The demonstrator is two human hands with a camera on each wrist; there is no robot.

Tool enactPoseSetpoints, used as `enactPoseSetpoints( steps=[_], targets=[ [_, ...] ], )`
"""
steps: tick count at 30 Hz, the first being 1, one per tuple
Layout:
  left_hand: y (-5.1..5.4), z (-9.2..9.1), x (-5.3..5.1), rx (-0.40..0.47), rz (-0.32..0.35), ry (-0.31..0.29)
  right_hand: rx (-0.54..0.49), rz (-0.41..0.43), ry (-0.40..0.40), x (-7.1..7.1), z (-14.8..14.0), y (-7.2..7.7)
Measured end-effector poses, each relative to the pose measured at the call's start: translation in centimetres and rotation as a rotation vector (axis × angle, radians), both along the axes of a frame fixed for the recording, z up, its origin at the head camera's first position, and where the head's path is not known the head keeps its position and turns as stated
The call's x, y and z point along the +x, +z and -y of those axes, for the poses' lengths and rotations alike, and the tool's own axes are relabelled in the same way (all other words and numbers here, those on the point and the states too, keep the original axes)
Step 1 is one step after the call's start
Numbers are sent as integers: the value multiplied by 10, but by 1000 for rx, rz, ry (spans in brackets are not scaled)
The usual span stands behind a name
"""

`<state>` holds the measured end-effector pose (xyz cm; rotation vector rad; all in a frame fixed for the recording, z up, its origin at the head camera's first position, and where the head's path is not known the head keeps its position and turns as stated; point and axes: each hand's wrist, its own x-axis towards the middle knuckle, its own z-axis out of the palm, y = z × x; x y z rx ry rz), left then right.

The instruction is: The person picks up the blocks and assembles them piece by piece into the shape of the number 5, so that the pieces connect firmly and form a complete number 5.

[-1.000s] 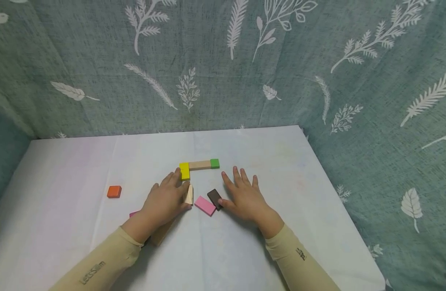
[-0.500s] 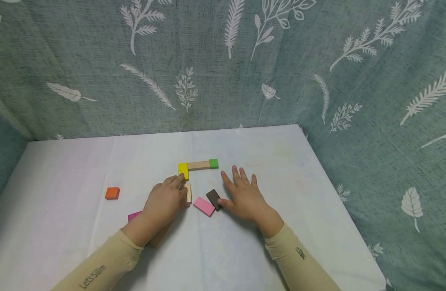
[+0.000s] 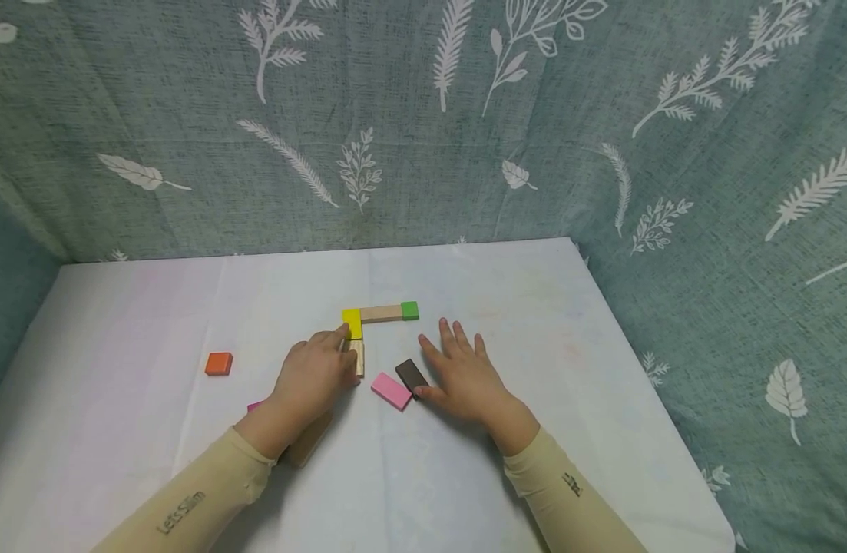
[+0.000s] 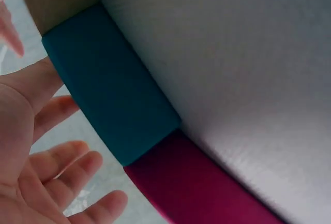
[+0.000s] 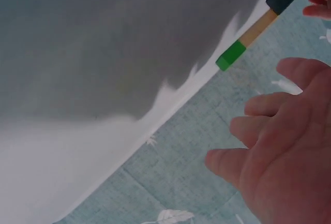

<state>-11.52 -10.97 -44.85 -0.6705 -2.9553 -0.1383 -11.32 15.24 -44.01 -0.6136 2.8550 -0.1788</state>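
Observation:
My left hand holds a light wooden block between thumb and index finger; the hand partly hides it. The block's far end meets a yellow piece, which another left fingertip touches. From there a tan bar runs right to a green cube. My right hand rests with fingers spread, its thumb at the edge of a dark brown block. A pink block lies against the brown one.
An orange block lies alone at left. Under the left wrist are a larger brown block, a magenta block and a teal block. A white-covered table ends at a leaf-patterned green curtain.
The light wooden block has moved away from me until it meets the yellow piece, with my left hand's fingers shifting along it. The right hand has stayed nearly still.

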Motion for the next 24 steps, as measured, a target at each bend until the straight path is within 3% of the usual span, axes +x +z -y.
enactPoseSetpoints(
  steps=[6, 11, 17, 21, 24],
  targets=[
    [1, 2, 0, 55, 17, 17, 19, 21, 71, 8, 11, 4],
    [0, 4, 1, 35, -8, -8, 52, 16, 134, 15, 19, 5],
    [-1, 2, 3, -23, 75, -22, 75, 20, 158, 18, 22, 3],
    [9, 5, 10, -22, 125, 2, 77, 43, 160, 18, 23, 3],
    [25, 13, 17, 8, 143, 30, 73, 51, 161, 18, 22, 2]
  ],
)
